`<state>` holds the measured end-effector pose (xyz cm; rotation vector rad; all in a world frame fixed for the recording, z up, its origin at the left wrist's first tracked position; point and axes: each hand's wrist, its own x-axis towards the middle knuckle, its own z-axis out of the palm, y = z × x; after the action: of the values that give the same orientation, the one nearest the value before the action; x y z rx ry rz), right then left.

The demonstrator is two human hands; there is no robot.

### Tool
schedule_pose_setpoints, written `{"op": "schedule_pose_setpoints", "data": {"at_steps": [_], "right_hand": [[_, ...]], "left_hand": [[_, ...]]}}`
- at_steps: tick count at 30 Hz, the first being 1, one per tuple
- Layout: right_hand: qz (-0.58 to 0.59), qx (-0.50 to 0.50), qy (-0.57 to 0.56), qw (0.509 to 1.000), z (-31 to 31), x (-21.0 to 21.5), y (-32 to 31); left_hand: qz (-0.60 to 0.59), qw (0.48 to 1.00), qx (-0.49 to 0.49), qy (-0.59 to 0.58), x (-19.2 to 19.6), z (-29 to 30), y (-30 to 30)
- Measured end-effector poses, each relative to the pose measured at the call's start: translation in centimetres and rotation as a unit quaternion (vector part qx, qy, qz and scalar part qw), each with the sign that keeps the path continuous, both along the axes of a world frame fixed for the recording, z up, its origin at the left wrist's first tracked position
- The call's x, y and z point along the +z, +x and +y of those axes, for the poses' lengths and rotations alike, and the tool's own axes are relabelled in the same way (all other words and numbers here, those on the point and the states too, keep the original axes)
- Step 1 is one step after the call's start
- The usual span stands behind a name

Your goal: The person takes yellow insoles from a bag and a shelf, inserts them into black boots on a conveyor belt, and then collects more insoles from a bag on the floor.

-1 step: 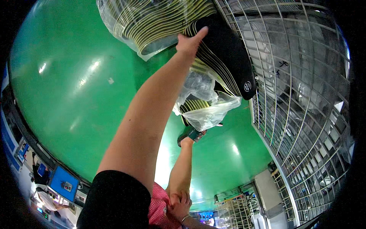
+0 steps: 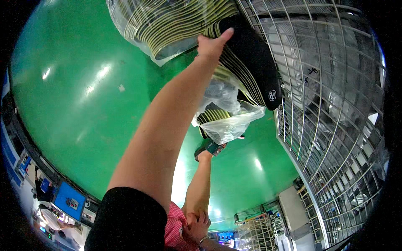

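A stack of black insoles [image 2: 255, 58] with yellowish edges leans beside the wire cage, a pale round print on the top one's end. My left hand [image 2: 212, 46] reaches up to the stack and is closed on its side, thumb over the black top and fingers mostly hidden. Left of it, more insoles stand in a row inside a clear plastic bag [image 2: 167, 52]. Below the stack, a crumpled clear bag [image 2: 228, 125] partly covers further insoles [image 2: 215, 115]. My right hand [image 2: 198, 226] rests with its fingers spread over my bent leg, holding nothing.
The wire cage [image 2: 320, 104] full of clear plastic-wrapped goods rises along the right. Under everything lies a shiny green floor [image 2: 83, 113]. My shoe [image 2: 205, 149] is just below the crumpled bag. At the lower left are a blue screen [image 2: 70, 201] and a person [image 2: 52, 217].
My left hand has shifted slightly right, still on the insole stack. My right hand stays on my leg.
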<state>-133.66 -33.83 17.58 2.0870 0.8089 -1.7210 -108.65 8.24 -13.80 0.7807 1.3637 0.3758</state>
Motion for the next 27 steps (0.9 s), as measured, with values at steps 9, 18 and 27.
{"op": "schedule_pose_setpoints", "data": {"at_steps": [9, 18, 27], "right_hand": [[-0.01, 0.014, 0.0, 1.0, 0.3, 1.0, 2.4], [0.055, -0.432, 0.31, 0.845, 11.2, -0.4, 16.9], [0.29, -0.676, 0.149, 0.661, 9.8, -6.6, 14.1]], "left_hand": [[-0.306, 0.95, 0.001, -0.069, 11.5, -3.3, -4.6], [-0.21, 0.92, -0.217, -0.25, 26.2, -5.6, -20.8], [-0.176, 0.892, -0.207, -0.362, 21.8, -12.6, -21.0]]}}
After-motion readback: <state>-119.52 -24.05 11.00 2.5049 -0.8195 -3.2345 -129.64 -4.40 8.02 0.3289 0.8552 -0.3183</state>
